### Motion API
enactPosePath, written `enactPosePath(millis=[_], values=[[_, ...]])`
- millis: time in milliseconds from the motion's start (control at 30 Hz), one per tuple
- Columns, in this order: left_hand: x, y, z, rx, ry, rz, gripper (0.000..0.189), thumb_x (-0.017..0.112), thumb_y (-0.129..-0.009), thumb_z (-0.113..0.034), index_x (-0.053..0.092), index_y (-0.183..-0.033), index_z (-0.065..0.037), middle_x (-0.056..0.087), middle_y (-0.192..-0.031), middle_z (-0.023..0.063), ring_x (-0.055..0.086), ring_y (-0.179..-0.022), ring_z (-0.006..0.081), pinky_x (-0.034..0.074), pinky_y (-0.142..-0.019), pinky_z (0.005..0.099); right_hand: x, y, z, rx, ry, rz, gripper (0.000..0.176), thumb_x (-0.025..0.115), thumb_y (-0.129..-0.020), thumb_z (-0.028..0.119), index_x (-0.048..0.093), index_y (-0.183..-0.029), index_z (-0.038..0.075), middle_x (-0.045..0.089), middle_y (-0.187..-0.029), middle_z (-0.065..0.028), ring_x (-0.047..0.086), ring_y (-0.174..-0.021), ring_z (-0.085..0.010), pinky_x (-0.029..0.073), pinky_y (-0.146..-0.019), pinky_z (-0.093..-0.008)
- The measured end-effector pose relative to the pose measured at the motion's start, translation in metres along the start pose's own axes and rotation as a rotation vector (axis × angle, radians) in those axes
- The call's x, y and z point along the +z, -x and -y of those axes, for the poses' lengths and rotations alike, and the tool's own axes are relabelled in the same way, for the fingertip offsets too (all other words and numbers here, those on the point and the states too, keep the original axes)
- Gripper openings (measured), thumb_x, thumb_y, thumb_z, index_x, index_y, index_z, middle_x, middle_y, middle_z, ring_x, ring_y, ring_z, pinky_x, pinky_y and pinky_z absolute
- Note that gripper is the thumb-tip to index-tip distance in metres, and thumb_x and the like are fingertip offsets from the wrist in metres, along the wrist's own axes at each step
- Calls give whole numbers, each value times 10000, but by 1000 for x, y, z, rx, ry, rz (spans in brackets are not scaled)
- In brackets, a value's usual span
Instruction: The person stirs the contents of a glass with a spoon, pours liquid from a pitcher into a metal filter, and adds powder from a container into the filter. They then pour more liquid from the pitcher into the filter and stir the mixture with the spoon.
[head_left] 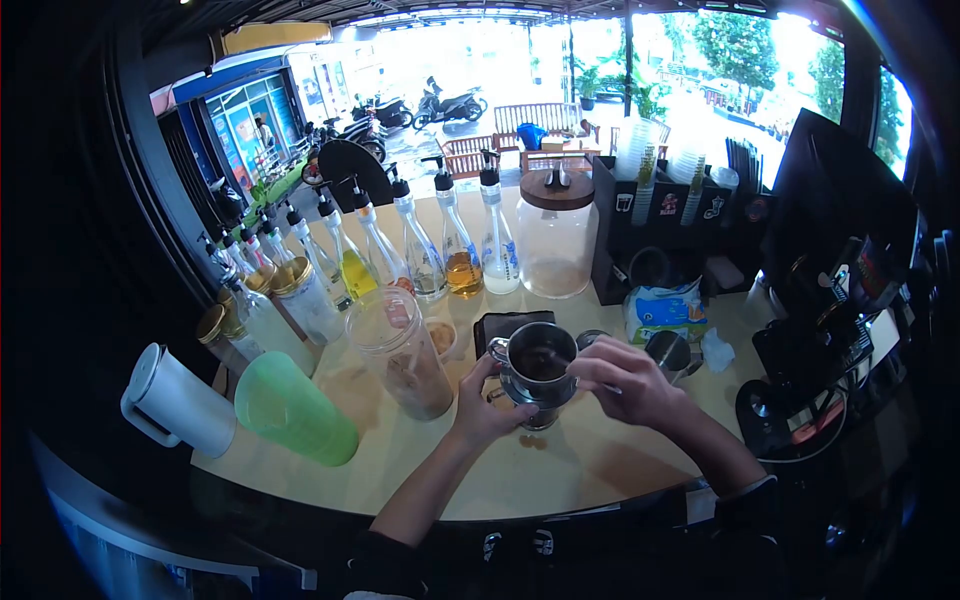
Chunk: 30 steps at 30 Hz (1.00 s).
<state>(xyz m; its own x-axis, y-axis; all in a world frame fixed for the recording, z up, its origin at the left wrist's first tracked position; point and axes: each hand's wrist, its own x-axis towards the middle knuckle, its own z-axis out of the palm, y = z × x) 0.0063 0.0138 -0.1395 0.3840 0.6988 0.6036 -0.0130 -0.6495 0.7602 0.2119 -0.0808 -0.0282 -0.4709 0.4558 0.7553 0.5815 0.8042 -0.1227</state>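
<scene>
A metal drip coffee filter with a small side handle sits over a cup at the counter's middle, dark inside. My left hand is wrapped round its left side, the thumb low against the rim of its base. At the filter's right edge is my right hand, its fingers curled in a pinch. What those fingers hold, if anything, is hidden. Just behind them a small round metal piece shows in part. A dark folded cloth lies behind the filter.
Left stand a clear tall jug, a green pitcher and a white jug. Several pump bottles and a wooden-lidded glass jar line the back. A wipes pack and metal cup are at right.
</scene>
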Motion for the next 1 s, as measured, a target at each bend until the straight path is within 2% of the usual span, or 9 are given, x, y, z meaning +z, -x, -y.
enactPosePath(millis=[67,200,333,467,600,733,867,1000], values=[[0,-1,2,15,-1,-6,719,853,-552,-388,575,-1104,-21,641,-985,92,631,-928,214,490,-856,355,1,-1,6,-51,-75,12,207,680,-790,62,567,-962,38,535,-800,-77,562,-718,-252,473,-587,-359],[-1,-1,-6,-9,-5,3,721,855,-552,-390,574,-1105,-21,643,-989,90,630,-934,213,490,-859,353,-1,-1,-3,8,-12,-15,242,681,-779,48,560,-988,36,526,-796,-83,557,-710,-253,473,-587,-364],[0,-1,-7,11,-15,-11,714,856,-553,-381,573,-1098,-17,641,-974,87,628,-924,209,491,-850,353,2,-3,7,-63,-55,37,254,681,-771,34,553,-991,42,529,-800,-77,557,-705,-255,468,-574,-363],[-1,0,-5,-7,3,8,701,857,-551,-361,573,-1093,-18,639,-969,86,626,-921,205,489,-849,350,3,0,-5,-54,39,11,279,702,-761,53,553,-997,39,530,-817,-85,559,-700,-253,473,-559,-351],[-2,-1,-2,-5,-13,9,694,858,-550,-352,574,-1089,-20,639,-968,86,625,-927,206,487,-853,347,3,0,6,-92,-37,24,272,697,-773,59,556,-1005,44,543,-826,-79,579,-723,-250,487,-578,-356],[-1,-1,-6,-27,19,-3,701,858,-547,-360,578,-1094,-22,642,-981,82,625,-939,204,485,-861,349,2,4,-4,-4,6,8,257,689,-787,64,560,-1008,40,571,-838,-93,597,-746,-264,493,-596,-362],[-1,-1,-6,-15,4,-5,713,858,-541,-364,579,-1101,-23,643,-991,80,625,-946,204,483,-868,351,-1,-2,3,9,-100,11,221,672,-801,53,572,-998,41,580,-841,-98,599,-737,-279,495,-626,-371],[-1,-1,-5,-19,19,2,706,851,-551,-370,580,-1104,-23,643,-996,81,624,-948,205,482,-868,350,-2,-2,-5,104,-97,13,168,648,-831,65,585,-984,36,591,-844,-107,604,-750,-285,495,-639,-376]])
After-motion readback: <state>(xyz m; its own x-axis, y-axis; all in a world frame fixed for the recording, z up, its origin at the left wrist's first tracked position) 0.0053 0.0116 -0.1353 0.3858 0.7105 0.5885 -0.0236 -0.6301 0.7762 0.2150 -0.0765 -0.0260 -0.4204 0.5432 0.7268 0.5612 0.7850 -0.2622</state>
